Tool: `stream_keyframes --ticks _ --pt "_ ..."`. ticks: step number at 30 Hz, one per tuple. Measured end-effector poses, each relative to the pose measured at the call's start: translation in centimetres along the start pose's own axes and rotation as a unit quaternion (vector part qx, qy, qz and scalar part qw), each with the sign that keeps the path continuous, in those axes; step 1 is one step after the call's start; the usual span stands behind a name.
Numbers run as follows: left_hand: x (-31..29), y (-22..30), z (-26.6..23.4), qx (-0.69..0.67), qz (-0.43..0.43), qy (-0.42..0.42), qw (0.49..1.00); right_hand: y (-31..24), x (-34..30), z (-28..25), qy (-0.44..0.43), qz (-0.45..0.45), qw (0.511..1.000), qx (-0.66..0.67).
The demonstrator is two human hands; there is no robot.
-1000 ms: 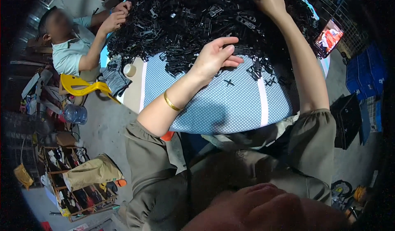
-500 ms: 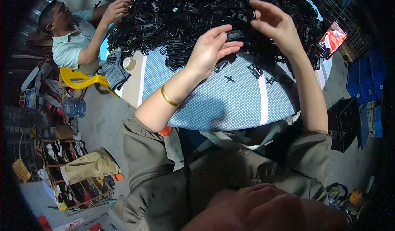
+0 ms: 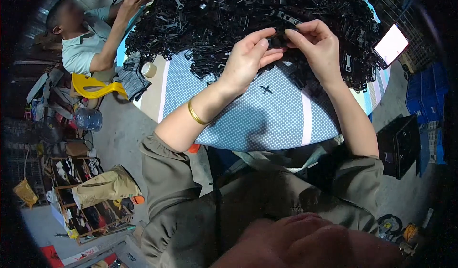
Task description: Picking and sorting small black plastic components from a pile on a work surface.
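Two bare hands, one heap, sundry surroundings.

Landmark: a broad heap of small black plastic parts [image 3: 214, 20], many of them framed or slotted, piled on an oval table cover of blue-grey dotted fabric with pale stripes [image 3: 229, 125].

Item: one small dark plastic piece [image 3: 277, 42], between the fingertips of both hands, over the near edge of the heap (its outline merges with the black behind).

Right hand [image 3: 320, 48]: thumb and forefinger pinched on the right end of the dark piece, above the heap's near right portion.

Left hand [image 3: 248, 60]: thumb and fingers partly spread, tips at the left end of the dark piece; whether they grip it, cannot tell. On that wrist, one gold-coloured bangle [image 3: 196, 112].

One black X-shaped piece [image 3: 266, 90]: on the fabric, just nearer than the heap.

One roll of tan tape [image 3: 149, 70] and one crumpled grey cloth [image 3: 131, 79]: near the heap's lower left edge.

One yellow plastic chair [image 3: 90, 87]: farther left of the heap.

One lit phone with a whitish screen [image 3: 391, 45]: right of the heap.

One co-worker in a pale shirt [image 3: 77, 60]: left of the heap, hands raised beside its far left edge.
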State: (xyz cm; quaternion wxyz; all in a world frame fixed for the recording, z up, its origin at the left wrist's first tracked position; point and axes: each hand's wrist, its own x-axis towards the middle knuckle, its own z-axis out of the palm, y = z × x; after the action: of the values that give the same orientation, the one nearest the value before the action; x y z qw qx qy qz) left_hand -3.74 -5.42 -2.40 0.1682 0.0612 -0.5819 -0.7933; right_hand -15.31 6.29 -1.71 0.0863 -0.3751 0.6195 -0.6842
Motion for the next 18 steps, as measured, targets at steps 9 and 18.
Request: stream_keyframes --ticks 9,18 --pt "0.1 -0.3 0.1 0.048 0.021 0.052 0.997 0.2 -1.1 0.9 0.035 -0.006 0.997 -0.075" --pt "0.0 0.9 -0.3 0.141 0.085 0.034 0.986 0.1 -0.8 0.3 -0.001 -0.055 0.988 -0.147"
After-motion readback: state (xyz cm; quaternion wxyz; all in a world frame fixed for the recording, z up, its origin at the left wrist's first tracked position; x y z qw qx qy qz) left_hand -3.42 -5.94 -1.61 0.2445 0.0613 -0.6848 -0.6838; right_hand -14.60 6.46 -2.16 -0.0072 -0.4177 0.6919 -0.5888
